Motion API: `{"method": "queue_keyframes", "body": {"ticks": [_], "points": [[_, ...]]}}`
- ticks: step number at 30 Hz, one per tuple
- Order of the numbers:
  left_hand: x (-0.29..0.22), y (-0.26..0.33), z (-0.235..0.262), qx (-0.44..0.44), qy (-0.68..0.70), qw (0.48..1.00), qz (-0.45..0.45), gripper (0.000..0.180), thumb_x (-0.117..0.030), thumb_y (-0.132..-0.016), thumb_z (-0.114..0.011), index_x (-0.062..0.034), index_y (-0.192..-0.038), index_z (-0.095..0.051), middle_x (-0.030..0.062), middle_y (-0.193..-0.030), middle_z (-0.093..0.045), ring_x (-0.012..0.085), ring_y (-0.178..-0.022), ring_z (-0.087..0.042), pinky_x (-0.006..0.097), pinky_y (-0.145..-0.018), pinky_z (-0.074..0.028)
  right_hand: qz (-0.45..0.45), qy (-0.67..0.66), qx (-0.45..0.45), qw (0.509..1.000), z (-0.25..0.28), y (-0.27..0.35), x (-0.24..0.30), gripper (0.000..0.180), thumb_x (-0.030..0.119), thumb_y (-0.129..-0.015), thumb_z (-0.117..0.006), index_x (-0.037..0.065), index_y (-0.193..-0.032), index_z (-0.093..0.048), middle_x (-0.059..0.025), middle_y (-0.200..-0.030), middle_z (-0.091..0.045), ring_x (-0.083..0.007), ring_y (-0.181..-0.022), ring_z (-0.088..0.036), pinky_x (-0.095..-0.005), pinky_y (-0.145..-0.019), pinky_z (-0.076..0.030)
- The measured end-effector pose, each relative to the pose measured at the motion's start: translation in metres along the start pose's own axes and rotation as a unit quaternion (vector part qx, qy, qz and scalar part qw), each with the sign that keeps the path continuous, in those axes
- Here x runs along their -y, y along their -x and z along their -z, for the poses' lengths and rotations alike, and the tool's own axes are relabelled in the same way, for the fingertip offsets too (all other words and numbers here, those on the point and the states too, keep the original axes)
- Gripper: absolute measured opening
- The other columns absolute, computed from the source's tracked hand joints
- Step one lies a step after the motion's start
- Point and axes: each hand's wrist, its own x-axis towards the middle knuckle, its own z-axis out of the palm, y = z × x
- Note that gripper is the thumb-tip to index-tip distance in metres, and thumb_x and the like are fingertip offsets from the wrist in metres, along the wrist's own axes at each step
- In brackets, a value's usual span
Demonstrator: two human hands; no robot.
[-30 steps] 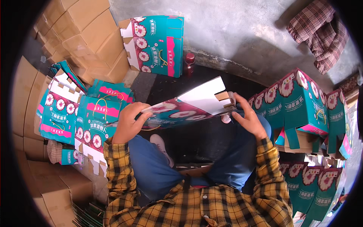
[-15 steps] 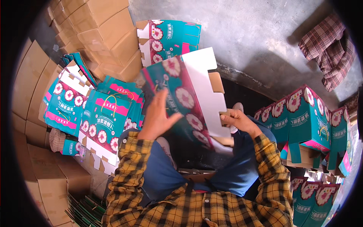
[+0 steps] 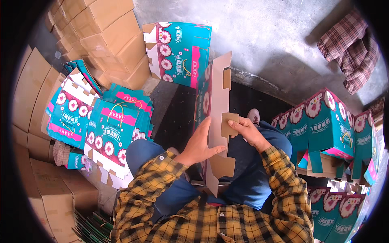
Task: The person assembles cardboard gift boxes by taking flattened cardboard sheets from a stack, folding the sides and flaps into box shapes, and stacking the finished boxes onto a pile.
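My right hand (image 3: pixel 250 131) is pinching a brown flap (image 3: pixel 229 124), thumb and fingers clamped together on it. My left hand (image 3: pixel 199 144) is spreading, thumb and fingers apart, fingers touching the printed side of the carton (image 3: pixel 219 93), thumb lying across its white edge. The carton, teal and maroon outside, is standing on edge in front of me, between both hands and above the black floor covering (image 3: pixel 172 107). My blue-trousered legs are flanking it. Left: flat teal cartons (image 3: pixel 106 135) are lying overlapped, one showing a yellow cord handle. Right: opened-out teal cartons (image 3: pixel 330 121) are sitting in a row. Farther off: flat cartons (image 3: pixel 178 54) are leaning against the grey wall (image 3: pixel 259 36), beside stacked brown boxes (image 3: pixel 111 38); a plaid cloth (image 3: pixel 349 50) is hanging to the right.
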Motion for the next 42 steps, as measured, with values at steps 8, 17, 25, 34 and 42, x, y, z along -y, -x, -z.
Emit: {"method": "queue_keyframes", "body": {"ticks": [8,17,25,34,42], "points": [[0.000,0.010,-0.006,0.043,-0.077,0.992,-0.090,0.120,-0.063,-0.082,-0.075,0.0116,-0.155,-0.017,0.0352,-0.156,-0.029,0.0467,-0.146,-0.033,0.047,-0.121,-0.029,-0.019,-0.020,-0.056,0.998,0.005,-0.007,-0.016,0.039,0.036,-0.105,-0.058,0.003,-0.122,-0.068,-0.0026,-0.103,-0.072,-0.0090,-0.089,-0.066,-0.0266,-0.073,-0.056],[0.007,0.000,-0.014,0.001,-0.085,0.996,0.031,0.072,-0.025,-0.100,-0.056,0.0032,-0.157,-0.022,0.0288,-0.143,-0.048,0.0437,-0.123,-0.058,0.046,-0.099,-0.051,-0.014,-0.019,-0.076,0.997,0.002,-0.012,-0.021,0.035,0.035,-0.105,-0.059,0.005,-0.122,-0.066,-0.0015,-0.103,-0.072,-0.0081,-0.089,-0.067,-0.0240,-0.069,-0.055],[0.012,-0.011,-0.011,0.020,-0.039,0.995,0.092,0.060,-0.016,-0.103,-0.046,-0.0010,-0.157,-0.025,0.0280,-0.143,-0.049,0.0440,-0.125,-0.056,0.046,-0.103,-0.048,-0.008,0.003,-0.093,0.996,-0.006,-0.016,-0.028,0.030,0.029,-0.104,-0.057,0.003,-0.117,-0.063,-0.0055,-0.098,-0.072,-0.0128,-0.078,-0.070,-0.0240,-0.064,-0.052],[0.021,0.009,0.002,-0.074,-0.062,0.995,-0.006,0.064,-0.008,-0.099,-0.047,-0.0072,-0.159,-0.026,0.0247,-0.147,-0.047,0.0436,-0.131,-0.051,0.045,-0.106,-0.046,0.034,0.055,-0.243,0.968,0.077,-0.023,-0.017,0.027,0.024,-0.103,-0.058,-0.001,-0.100,-0.064,-0.0074,-0.078,-0.070,-0.0124,-0.060,-0.065,-0.0254,-0.051,-0.051],[0.020,0.035,0.010,0.091,-0.137,0.986,0.002,0.077,-0.004,-0.089,-0.063,-0.0095,-0.158,-0.030,0.0260,-0.151,-0.041,0.0425,-0.136,-0.047,0.043,-0.107,-0.046,-0.006,0.172,-0.308,0.936,0.119,-0.046,-0.012,0.030,0.026,-0.096,-0.057,-0.003,-0.094,-0.064,-0.0123,-0.073,-0.071,-0.0190,-0.057,-0.069,-0.0319,-0.053,-0.055]]}}
